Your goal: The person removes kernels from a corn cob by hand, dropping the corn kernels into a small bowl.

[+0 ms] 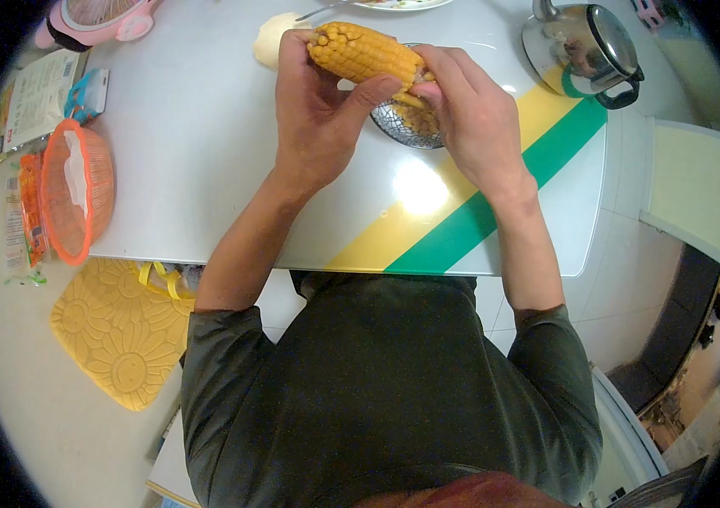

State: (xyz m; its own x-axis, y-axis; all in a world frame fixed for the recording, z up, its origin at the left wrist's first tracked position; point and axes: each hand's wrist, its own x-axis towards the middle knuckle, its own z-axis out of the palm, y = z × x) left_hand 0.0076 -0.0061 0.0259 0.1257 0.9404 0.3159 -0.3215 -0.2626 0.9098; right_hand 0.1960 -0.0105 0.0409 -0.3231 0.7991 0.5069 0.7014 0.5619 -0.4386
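A yellow corn cob (366,52) is held up over the table between both hands, tilted down slightly to the right. My left hand (319,106) wraps round its left end, with the thumb along its lower side. At the right end, my right hand (474,106) is closed on the cob, thumb and fingers pressed near the kernels there. Below it sits a patterned bowl (394,127) with yellow kernels (421,118) inside, partly hidden by my right hand. Behind my left hand lies a pale, rounded item (271,38) that I cannot make out.
A glass-and-metal teapot (584,51) stands at the back right. On the left are an orange basket (97,190), several packages (42,93) and a pink-framed object (102,30). A plate rim (402,7) shows at the far edge. The table's front edge (292,267) is close to my body.
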